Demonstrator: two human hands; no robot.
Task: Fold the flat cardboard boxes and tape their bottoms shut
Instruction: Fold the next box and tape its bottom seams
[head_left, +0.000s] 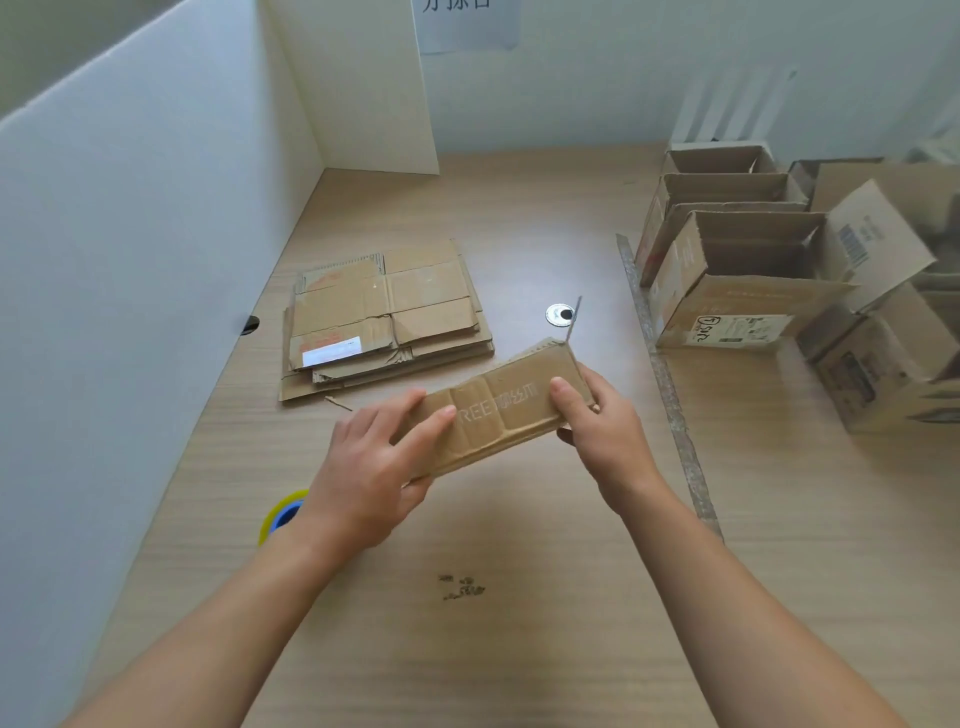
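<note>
Both hands grip one flattened box (501, 410) above the table's (519, 519) middle: left hand (371, 470) fingers pinching its left end, right hand (605, 434) its right end.

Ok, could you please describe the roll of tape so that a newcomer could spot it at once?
Start at the tall white partition board along the left side of the pale wooden table. Near its foot, partly hidden behind the wrist of the left hand, sits the roll of tape with a yellowish rim and blue core. Nothing else there is brightly coloured.
</note>
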